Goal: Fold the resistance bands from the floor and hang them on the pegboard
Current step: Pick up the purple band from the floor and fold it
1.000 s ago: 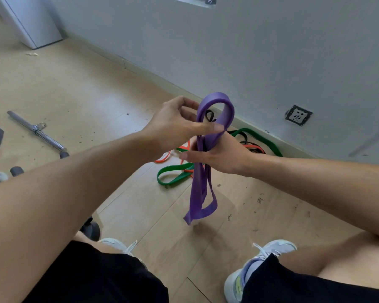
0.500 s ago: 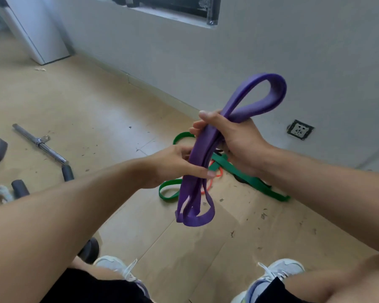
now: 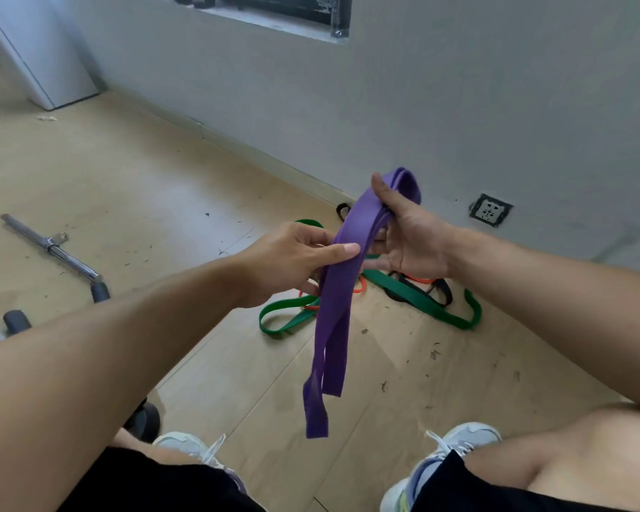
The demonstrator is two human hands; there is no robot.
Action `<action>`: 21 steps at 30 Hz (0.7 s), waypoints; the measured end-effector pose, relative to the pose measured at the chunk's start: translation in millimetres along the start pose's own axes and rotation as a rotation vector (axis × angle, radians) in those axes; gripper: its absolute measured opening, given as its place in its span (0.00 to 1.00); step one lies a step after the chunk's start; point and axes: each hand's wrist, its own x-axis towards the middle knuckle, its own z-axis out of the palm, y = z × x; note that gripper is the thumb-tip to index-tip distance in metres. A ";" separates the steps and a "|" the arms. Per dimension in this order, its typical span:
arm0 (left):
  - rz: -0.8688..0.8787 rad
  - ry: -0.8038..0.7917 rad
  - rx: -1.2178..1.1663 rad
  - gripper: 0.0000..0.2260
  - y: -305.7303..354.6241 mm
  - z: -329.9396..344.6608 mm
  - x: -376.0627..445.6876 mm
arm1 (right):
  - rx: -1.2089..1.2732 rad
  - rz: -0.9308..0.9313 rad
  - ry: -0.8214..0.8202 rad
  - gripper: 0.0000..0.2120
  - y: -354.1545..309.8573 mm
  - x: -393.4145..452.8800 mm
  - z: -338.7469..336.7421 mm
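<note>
A wide purple resistance band hangs folded in several layers in front of me. My right hand grips its upper bend, thumb pressed over the fold. My left hand pinches the layers just below, thumb and fingers around the strap. The band's loose ends dangle down toward my feet. On the floor behind lie a green band, an orange band and a black band, tangled together by the wall. The pegboard is out of view.
A grey wall with a socket runs behind the pile. A metal bar and dark weights lie on the wooden floor at left. A white cabinet stands far left. My shoes are below the band.
The big open loop above my right hand has been pulled down into a tight fold. The band now hangs longer and flatter, and my left hand has moved up closer to the right.
</note>
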 end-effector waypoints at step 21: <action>-0.113 0.681 -0.579 0.16 -4.7 -30.8 12.2 | -1.078 -0.034 -0.059 0.21 56.2 7.1 14.0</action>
